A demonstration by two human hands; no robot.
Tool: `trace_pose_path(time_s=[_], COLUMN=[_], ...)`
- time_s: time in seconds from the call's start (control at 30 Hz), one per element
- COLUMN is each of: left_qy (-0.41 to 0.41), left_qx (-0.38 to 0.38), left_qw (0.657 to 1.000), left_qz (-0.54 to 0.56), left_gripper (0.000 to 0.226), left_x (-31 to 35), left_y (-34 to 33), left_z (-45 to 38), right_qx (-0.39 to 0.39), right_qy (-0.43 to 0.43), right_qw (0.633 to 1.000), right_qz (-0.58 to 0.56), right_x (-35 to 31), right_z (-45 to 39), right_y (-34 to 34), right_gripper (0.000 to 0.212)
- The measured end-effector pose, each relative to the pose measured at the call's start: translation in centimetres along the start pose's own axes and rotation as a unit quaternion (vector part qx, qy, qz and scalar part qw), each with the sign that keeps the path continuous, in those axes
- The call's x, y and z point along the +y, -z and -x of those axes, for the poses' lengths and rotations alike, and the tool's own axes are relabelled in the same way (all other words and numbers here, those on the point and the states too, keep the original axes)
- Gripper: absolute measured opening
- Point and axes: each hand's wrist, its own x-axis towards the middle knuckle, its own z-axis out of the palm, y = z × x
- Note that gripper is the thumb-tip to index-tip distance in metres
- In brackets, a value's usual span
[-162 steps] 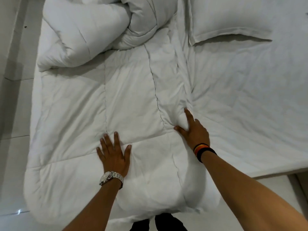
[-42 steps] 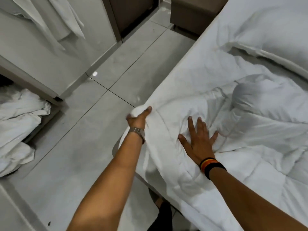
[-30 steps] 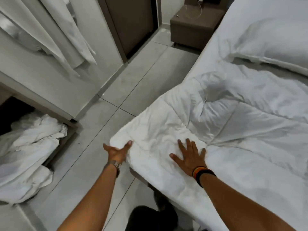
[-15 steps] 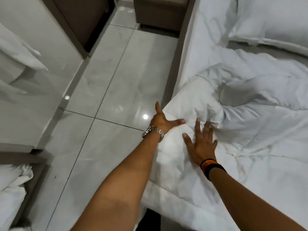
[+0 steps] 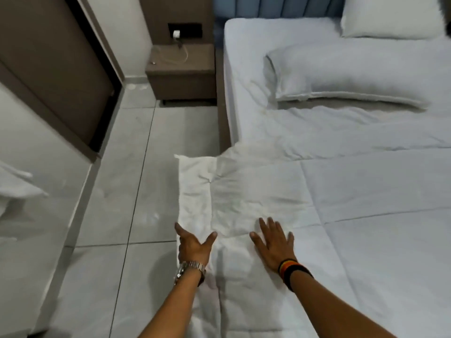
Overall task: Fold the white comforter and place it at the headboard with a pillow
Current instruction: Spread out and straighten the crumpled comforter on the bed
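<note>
Comforter [image 5: 341, 203] lies spread flat over the near half of the bed, white, quilted seams showing. Its left edge hangs off the mattress side toward the tiled floor [image 5: 136, 167], with a loose corner flap sticking out past the bed frame. Left hand [image 5: 194, 243], watch [image 5: 190, 269] on the wrist, is at that overhanging edge, thumb and fingers spread apart in a V, clamped on nothing; whether the palm actually presses the fabric is hard to tell from here. Right hand [image 5: 274, 242], striped bands [image 5: 291, 268] on the wrist, is flat on top of the comforter just beside the left, fingers splayed, palm down, gripping nothing. Both hands sit near the bed's left edge, a wrinkled patch of fabric just ahead of them. A long pillow [image 5: 346, 74] lies across the sheet beyond the comforter's far edge. A second pillow [image 5: 388, 18] leans at the blue padded headboard [image 5: 275, 6], well apart from the comforter. Brown nightstand [image 5: 181, 71] stands left of the bed, cable on top.
</note>
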Motion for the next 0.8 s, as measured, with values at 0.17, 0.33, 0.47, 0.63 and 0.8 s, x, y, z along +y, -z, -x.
trace_pose_path(time_s=[0.17, 0.33, 0.47, 0.63, 0.8], left_qy=[-0.113, -0.21, -0.289, -0.334, -0.382], left_qx=[-0.034, -0.132, -0.205, -0.284, -0.317], left_qw=[0.991, 0.964, 0.919, 0.838, 0.786], left_qz=[-0.065, -0.094, -0.174, -0.326, -0.368], left_gripper=[0.119, 0.113, 0.123, 0.14, 0.107], left_x=[6.2, 15.9, 23.1, 27.5, 29.0], left_y=[0.9, -4.0, -10.7, -15.5, -15.8], left_z=[-4.9, -15.3, -22.8, -27.2, -28.4], right_qx=[0.088, 0.142, 0.134, 0.154, 0.192], right_qy=[-0.071, -0.131, -0.232, -0.305, -0.32], right_qw=[0.992, 0.977, 0.96, 0.931, 0.91], right_qz=[-0.048, -0.09, -0.081, -0.132, -0.179], right_x=[-0.6, -1.7, -3.9, -6.5, -8.2], right_z=[0.4, -5.0, -9.8, -12.7, -12.7], right_y=[1.0, 1.5, 0.1, 0.6, 1.9], right_gripper=[0.075, 0.074, 0.078, 0.085, 0.078])
